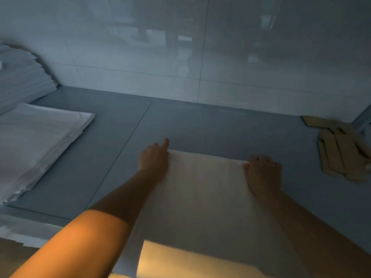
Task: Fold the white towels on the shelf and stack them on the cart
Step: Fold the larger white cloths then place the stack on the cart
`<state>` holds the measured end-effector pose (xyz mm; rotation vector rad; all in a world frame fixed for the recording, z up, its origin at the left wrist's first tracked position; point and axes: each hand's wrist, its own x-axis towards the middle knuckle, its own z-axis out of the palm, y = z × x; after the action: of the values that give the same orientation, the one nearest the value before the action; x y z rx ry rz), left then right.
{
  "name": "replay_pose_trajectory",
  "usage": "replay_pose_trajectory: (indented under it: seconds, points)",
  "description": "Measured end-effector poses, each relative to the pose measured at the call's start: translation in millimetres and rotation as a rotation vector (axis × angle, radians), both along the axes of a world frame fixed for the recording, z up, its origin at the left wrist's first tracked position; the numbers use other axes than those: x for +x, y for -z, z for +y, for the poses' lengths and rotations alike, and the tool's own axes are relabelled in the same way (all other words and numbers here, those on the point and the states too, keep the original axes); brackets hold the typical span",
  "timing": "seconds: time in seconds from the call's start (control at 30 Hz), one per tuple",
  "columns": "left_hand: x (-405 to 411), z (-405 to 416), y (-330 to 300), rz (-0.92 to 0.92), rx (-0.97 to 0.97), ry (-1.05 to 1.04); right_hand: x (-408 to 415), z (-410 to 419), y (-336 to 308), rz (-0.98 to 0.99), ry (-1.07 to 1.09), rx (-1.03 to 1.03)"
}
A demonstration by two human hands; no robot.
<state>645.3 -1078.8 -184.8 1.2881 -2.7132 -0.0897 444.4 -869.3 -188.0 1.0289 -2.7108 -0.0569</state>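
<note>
Head view: white towel (202,189) flat on the smooth grey shelf (220,127), each far corner under a hand. Left hand (154,159) lies with fingers extended; right hand (263,173) apparently pinches its corner, though dimness blurs this. Align corners squarely before creasing the soft, thick cloth.

white towel (202,189), grey-blue shelf (220,127), tan cloths (341,157)
</note>
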Motion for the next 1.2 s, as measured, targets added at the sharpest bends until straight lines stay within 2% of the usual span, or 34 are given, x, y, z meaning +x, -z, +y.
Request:
replay_pose_trajectory:
  seconds: [0.07,0.13,0.2,0.27,0.33,0.5,0.7,0.83,0.9,0.97,1.07,1.2]
  points:
    - [0,18,-5,0.018,-0.132,0.055,14,-4,-5,0.044,-0.073,-0.138]
    - [-1,46,-4,0.069,-0.185,0.231,41,-15,-3,0.021,-0.284,-0.338]
    - [-1,72,4,0.043,-0.08,0.338,76,-26,3,-0.1,-0.475,-0.431]
    - [-2,83,18,-0.016,0.019,0.31,100,-35,16,-0.262,-0.541,-0.346]
    - [-1,84,29,-0.032,0.015,0.277,108,-37,29,-0.349,-0.473,-0.181]
    - [-2,76,37,-0.005,0.043,0.25,86,-32,28,-0.29,-0.36,-0.02]
    - [21,47,38,-0.184,0.045,0.217,31,16,28,-0.263,-0.158,0.108]
    - [39,38,34,-0.151,0.095,0.235,9,38,17,-0.354,0.047,0.115]
    - [40,39,35,-0.114,0.083,0.234,21,39,10,-0.328,0.104,0.131]
    - [37,37,37,-0.091,0.094,0.233,54,36,12,-0.263,0.051,0.131]
    - [34,27,40,-0.099,0.108,0.239,110,30,24,-0.299,-0.09,0.13]
    - [18,7,42,-0.101,0.113,0.242,95,5,26,-0.291,-0.093,0.116]
